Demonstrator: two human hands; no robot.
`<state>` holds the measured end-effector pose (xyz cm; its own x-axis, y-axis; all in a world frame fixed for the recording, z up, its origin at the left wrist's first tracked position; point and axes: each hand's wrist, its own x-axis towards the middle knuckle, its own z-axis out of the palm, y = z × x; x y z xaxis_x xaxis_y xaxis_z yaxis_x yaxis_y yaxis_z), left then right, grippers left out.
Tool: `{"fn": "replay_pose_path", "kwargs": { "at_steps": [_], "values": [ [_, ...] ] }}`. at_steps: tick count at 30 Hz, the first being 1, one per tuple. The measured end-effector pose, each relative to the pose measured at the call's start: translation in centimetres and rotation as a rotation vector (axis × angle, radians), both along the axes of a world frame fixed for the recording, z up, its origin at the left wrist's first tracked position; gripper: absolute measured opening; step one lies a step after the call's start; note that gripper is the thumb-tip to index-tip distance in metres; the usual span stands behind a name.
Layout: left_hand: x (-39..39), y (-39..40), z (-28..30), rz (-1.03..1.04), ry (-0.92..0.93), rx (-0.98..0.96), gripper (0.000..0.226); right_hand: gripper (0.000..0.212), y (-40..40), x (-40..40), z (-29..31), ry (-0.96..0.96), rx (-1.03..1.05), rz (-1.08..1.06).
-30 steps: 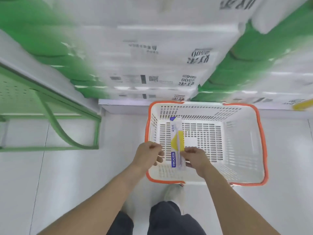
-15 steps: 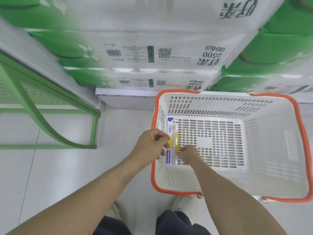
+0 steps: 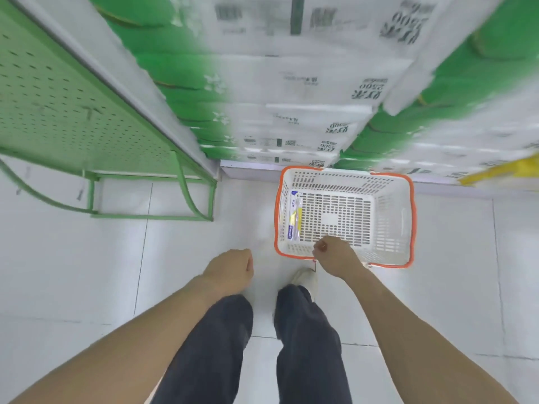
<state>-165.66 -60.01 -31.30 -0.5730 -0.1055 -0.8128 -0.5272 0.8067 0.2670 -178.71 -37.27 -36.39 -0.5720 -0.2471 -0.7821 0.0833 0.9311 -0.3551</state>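
Note:
A white plastic shopping basket (image 3: 411, 217) with an orange rim stands on the floor ahead of me. A narrow packaged item (image 3: 294, 218), white with blue and yellow print, lies inside against the basket's left wall. My right hand (image 3: 335, 256) hovers over the basket's near edge with its fingers curled and nothing in them. Left of the basket, above the floor, my left hand (image 3: 232, 269) hangs with loosely curled fingers, holding nothing.
A green metal shelf frame (image 3: 186, 196) with a perforated back panel stands at the left. Stacked green and white packs (image 3: 291, 118) fill the shelving behind the basket. A yellow pack (image 3: 501, 170) shows at the right. White floor tiles (image 3: 87, 272) spread around my legs.
Both hands let go of the packaged item, which now lies in the basket. The hands drew back toward me, and the view rose and pulled away from the basket.

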Motion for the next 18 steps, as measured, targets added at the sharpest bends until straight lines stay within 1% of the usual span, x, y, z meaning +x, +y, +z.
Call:
{"fn": "replay_pose_path", "kwargs": {
  "at_steps": [4,7,10,13,18],
  "values": [
    [3.9,-0.9,11.7,0.056,0.051,0.009,0.020,0.016,-1.1,4.7,12.6,0.053,-0.118,-0.020],
    [7.7,-2.5,17.8,0.130,0.115,0.016,0.019,0.016,-3.4,9.6,19.7,0.003,-0.210,-0.028],
    [10.9,-2.9,21.2,0.245,0.203,0.036,0.018,0.017,-4.7,12.6,24.1,-0.034,-0.254,-0.018],
    [14.4,-3.7,24.4,0.335,0.271,0.047,0.016,0.014,-6.5,14.8,27.5,0.023,-0.229,0.069],
    [24.0,-8.4,28.2,0.404,0.302,0.100,0.020,0.012,-12.7,23.2,32.8,0.111,-0.282,0.057]
  ]
}}
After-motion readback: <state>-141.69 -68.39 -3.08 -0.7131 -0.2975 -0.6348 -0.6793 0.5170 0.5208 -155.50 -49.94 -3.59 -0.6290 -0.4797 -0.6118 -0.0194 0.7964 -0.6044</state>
